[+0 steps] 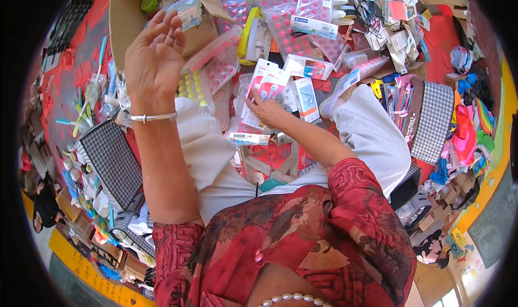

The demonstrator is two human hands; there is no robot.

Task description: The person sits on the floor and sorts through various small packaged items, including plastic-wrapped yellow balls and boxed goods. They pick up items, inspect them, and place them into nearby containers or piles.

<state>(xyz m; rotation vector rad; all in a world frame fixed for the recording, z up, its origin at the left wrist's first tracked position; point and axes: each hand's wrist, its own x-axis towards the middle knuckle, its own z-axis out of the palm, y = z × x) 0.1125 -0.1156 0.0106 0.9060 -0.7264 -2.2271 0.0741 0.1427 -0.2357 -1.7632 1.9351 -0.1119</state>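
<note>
"Where was the white earphone pack (268,76)?"

"Between my legs (372,134), under my right hand (270,113). Those fingers lay bent on its lower half; whether they pinched it, I couldn't tell."

"Which way did it run?"

"Lengthwise away from me, far end leaning slightly right. Most of its printed face lay beyond my fingertips. The right hand was plainly nearer, reaching across from the pack's lower right."

"And your left hand (157,59)?"

"Raised, well apart on the left, before the cardboard box (121,29), fingers loosely curled, nothing visible in them."

"Around the pack?"

"A white box (306,100) just right, a yellow box (249,35) beyond, then pink-dotted trays (281,27)."
</note>
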